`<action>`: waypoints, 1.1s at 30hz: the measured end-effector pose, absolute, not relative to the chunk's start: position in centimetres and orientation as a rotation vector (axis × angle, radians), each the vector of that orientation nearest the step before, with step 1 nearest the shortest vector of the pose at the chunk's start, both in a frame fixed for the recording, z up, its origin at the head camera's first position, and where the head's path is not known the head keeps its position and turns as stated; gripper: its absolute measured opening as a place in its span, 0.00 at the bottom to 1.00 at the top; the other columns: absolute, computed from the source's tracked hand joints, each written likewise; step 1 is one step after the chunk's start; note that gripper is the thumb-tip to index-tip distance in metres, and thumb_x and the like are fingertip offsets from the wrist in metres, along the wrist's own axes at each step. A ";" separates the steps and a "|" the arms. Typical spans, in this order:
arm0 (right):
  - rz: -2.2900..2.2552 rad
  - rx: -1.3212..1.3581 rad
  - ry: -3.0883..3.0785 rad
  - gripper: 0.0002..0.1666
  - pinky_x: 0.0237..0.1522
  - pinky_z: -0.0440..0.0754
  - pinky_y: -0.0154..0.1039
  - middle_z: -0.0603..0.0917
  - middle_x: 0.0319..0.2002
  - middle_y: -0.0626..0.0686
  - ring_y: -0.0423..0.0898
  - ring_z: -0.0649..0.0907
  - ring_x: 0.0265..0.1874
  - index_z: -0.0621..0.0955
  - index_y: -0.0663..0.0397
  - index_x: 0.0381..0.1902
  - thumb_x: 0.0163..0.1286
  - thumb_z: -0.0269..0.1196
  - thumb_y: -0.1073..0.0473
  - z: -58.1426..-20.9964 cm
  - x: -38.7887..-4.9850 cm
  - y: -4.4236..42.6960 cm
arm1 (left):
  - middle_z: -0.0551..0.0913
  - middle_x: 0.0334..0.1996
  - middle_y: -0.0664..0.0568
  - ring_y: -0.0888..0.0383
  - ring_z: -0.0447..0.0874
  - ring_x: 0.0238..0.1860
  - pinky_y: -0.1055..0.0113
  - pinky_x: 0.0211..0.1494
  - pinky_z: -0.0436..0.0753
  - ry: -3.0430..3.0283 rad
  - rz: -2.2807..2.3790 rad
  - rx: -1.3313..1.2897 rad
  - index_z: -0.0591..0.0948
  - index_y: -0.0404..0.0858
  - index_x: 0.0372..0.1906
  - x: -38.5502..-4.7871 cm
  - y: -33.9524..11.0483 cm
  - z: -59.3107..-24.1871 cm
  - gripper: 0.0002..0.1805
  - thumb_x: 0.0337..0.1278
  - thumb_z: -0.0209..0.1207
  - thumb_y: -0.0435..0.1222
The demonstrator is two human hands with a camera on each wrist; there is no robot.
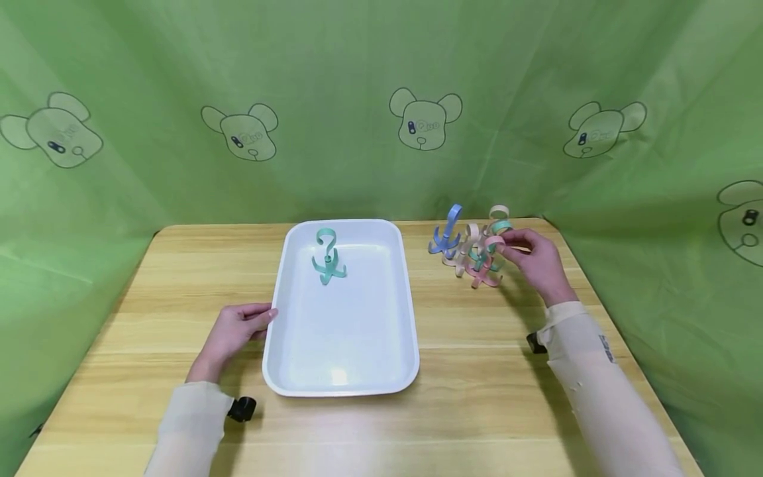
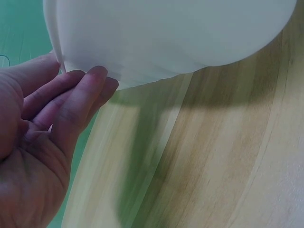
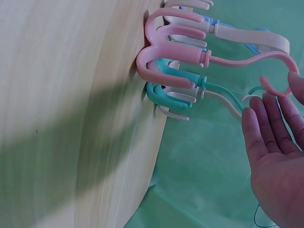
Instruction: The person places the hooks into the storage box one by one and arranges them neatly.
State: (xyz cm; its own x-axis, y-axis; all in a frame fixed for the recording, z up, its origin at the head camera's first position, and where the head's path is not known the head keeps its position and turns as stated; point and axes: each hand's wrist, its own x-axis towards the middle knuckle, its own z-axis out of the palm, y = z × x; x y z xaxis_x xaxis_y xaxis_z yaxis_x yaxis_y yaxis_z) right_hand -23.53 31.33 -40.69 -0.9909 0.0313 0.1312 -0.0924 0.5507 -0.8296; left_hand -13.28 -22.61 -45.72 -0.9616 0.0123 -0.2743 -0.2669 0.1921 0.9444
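My left hand (image 1: 238, 330) grips the left rim of a white rectangular tray (image 1: 342, 331), thumb on the edge and fingers against the outer wall (image 2: 142, 42). Inside the tray, toward its far end, a teal multi-prong hook (image 1: 329, 268) stands upright. At the right, my right hand (image 1: 535, 262) pinches the curled top of a pink multi-prong hook (image 3: 178, 52), whose prongs rest on the table. Close behind it are a teal hook (image 3: 171, 97), pale pink or whitish hooks (image 1: 459, 258) and a blue hook (image 1: 444, 242); they partly hide one another.
Everything stands on a light wooden table (image 1: 477, 397). A green curtain (image 1: 334, 99) with bear-head drawings rises behind the table and along its sides. The hook cluster lies right of the tray, near the far table edge.
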 end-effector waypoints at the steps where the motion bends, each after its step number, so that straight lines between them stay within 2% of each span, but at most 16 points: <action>1: 1.427 0.053 -2.650 0.24 0.48 0.78 0.23 0.78 0.54 0.60 0.51 0.76 0.53 0.76 0.64 0.57 0.71 0.65 0.55 -40.8 -23.6 31.4 | 0.81 0.52 0.35 0.55 0.86 0.44 0.65 0.47 0.86 2.244 1.850 -0.250 0.77 0.25 0.59 -13.3 -22.6 -45.7 0.24 0.65 0.64 0.37; 11: 1.411 0.094 -2.607 0.19 0.45 0.80 0.22 0.80 0.48 0.61 0.40 0.77 0.44 0.78 0.70 0.53 0.71 0.64 0.61 -41.1 -23.7 31.4 | 0.82 0.52 0.36 0.57 0.86 0.43 0.65 0.46 0.86 2.243 1.851 -0.270 0.77 0.25 0.58 -13.3 -22.5 -45.7 0.23 0.65 0.64 0.37; 21: 1.475 0.094 -2.570 0.19 0.43 0.80 0.22 0.80 0.47 0.62 0.41 0.78 0.42 0.77 0.71 0.53 0.69 0.65 0.63 -41.2 -23.4 31.6 | 0.82 0.52 0.35 0.55 0.86 0.43 0.64 0.47 0.86 2.259 1.838 -0.243 0.77 0.25 0.59 -13.4 -22.6 -45.9 0.24 0.65 0.63 0.37; 28: 1.502 0.037 -2.570 0.21 0.41 0.80 0.23 0.80 0.46 0.56 0.39 0.79 0.40 0.77 0.67 0.53 0.68 0.66 0.59 -41.4 -23.3 31.6 | 0.82 0.52 0.35 0.56 0.86 0.43 0.64 0.47 0.86 2.260 1.842 -0.239 0.77 0.24 0.58 -13.4 -22.7 -45.9 0.24 0.65 0.63 0.37; 33: 1.567 0.050 -2.532 0.22 0.43 0.81 0.23 0.80 0.46 0.57 0.39 0.79 0.40 0.76 0.69 0.54 0.68 0.66 0.62 -41.6 -23.3 31.9 | 0.81 0.52 0.35 0.56 0.86 0.44 0.65 0.48 0.86 2.249 1.852 -0.236 0.76 0.24 0.59 -13.3 -22.7 -45.9 0.24 0.65 0.63 0.37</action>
State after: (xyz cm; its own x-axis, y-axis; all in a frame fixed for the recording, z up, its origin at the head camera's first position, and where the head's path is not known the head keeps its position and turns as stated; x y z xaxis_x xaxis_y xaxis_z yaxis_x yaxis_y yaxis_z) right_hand -23.29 31.92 -41.65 -0.9860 0.0578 0.1562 -0.1140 0.4494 -0.8860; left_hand -13.33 -22.68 -45.88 -0.9634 0.0149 -0.2678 -0.2600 0.1940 0.9459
